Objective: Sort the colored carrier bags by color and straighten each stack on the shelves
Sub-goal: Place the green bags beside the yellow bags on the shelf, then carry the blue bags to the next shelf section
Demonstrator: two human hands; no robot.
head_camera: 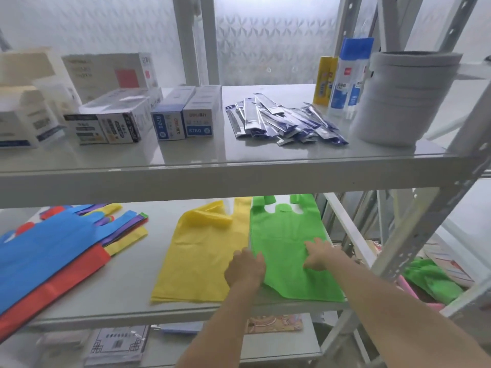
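A grey metal shelving unit (239, 179) fills the view, its upper shelf running across the middle and its lower shelf (132, 296) below. At 9 o'clock on the lower shelf lies the unsorted pile of carrier bags (53, 258), blue on top with red, yellow and purple edges showing beneath, its near end hanging over the shelf front. At 6 o'clock the yellow bag stack (199, 251) lies flat, and just beside it, toward 4 o'clock, the green bag stack (287, 235) lies flat with its handles pointing to the back. On the upper shelf, a grey felt bin (403, 99) stands at 2 o'clock, white product boxes (106, 102) crowd 10 o'clock, and two small boxes (186, 115) near 11 o'clock read "6760"; their other print is too blurred to read. A heap of blue-and-silver packets (281, 120) sits at 1 o'clock beside upright glue sticks (345, 83). Both forearms reach in from 5 o'clock. The left hand (245, 269) rests palm down across the seam where yellow meets green, fingers relaxed and gripping nothing. The right hand (317, 254) presses flat on the green stack, fingers spread and straight.
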